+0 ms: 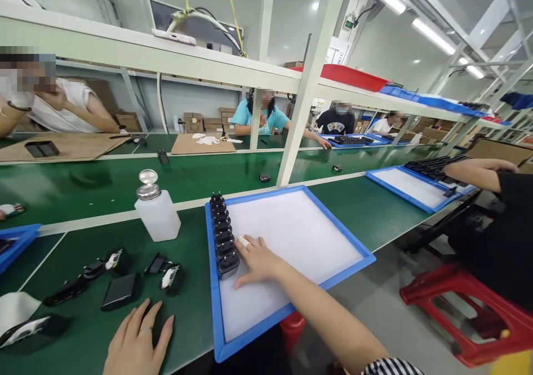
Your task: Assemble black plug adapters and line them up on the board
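Note:
My right hand (260, 262) is over the white bottom of a blue-rimmed tray (291, 307), fingers spread and holding nothing. One finger has a white wrap, and its tip is close beside a row of black plug adapters (224, 236) along the tray's left side; I cannot tell whether they touch. My left hand (137, 341) lies on the green bench with its fingers apart, also without anything in it. Just beyond its fingertips are a black square casing (120, 291) and black pieces with exposed circuit boards (170, 275). Another such piece (115, 260) lies farther back.
A white pump bottle (158, 214) stands behind the loose parts. A belt (216, 175) carrying a few black pieces runs past the bench, below a shelf with white posts (310, 80). Co-workers (260, 114) sit opposite; another person's arm (474, 175) is at the right, above a red stool (466, 308).

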{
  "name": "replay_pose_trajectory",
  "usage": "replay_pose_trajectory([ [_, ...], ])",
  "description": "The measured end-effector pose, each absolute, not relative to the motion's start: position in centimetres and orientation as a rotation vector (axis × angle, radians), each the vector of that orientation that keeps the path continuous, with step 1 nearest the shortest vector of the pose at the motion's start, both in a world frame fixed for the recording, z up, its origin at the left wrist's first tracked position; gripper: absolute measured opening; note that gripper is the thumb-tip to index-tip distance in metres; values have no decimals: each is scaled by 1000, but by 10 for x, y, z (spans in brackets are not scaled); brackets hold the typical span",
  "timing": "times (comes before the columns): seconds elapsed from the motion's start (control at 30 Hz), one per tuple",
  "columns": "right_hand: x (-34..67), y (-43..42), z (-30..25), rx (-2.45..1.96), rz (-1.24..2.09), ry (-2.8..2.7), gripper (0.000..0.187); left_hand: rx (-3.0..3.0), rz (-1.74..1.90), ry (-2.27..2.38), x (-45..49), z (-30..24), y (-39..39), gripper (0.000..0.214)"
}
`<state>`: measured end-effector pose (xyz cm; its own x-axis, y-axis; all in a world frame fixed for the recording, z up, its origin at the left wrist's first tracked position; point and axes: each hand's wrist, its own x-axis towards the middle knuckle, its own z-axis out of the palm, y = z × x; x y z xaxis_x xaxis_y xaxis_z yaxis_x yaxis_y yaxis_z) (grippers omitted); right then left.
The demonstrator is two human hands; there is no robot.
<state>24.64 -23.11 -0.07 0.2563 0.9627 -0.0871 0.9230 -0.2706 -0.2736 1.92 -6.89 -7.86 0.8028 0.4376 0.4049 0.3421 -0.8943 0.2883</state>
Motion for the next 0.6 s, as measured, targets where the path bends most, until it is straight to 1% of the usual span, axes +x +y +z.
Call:
replay_pose_trajectory([
  [0.1, 249, -236, 5, -2430, 378, -1672, 83, 2754, 807, 620, 20, -65, -76, 42],
  [0.2, 261, -251, 20, -2586, 381, -1466, 59, 2664, 1045, 668, 30, -27, -98, 30],
  [0.23, 270, -259, 27, -2625, 372, -1416, 52, 2624, 1122, 616, 37, -11, -109, 27],
  [0.3, 298, -279, 43, -2696, 349, -1325, 41, 2618, 1112, 359, 64, 24, -133, 23],
  [0.37, 341, -301, 59, -2794, 325, -1179, 33, 2672, 927, 170, 106, 54, -159, 25],
  [0.47, 430, -337, 73, -2957, 282, -824, 25, 2828, 242, 83, 202, 77, -204, 25],
  [0.5, 463, -349, 75, -2993, 253, -688, 25, 2862, 95, 48, 240, 78, -220, 25],
  [0.6, 553, -388, 71, -3031, 165, -302, 29, 2863, -90, -104, 359, 66, -265, 25],
])
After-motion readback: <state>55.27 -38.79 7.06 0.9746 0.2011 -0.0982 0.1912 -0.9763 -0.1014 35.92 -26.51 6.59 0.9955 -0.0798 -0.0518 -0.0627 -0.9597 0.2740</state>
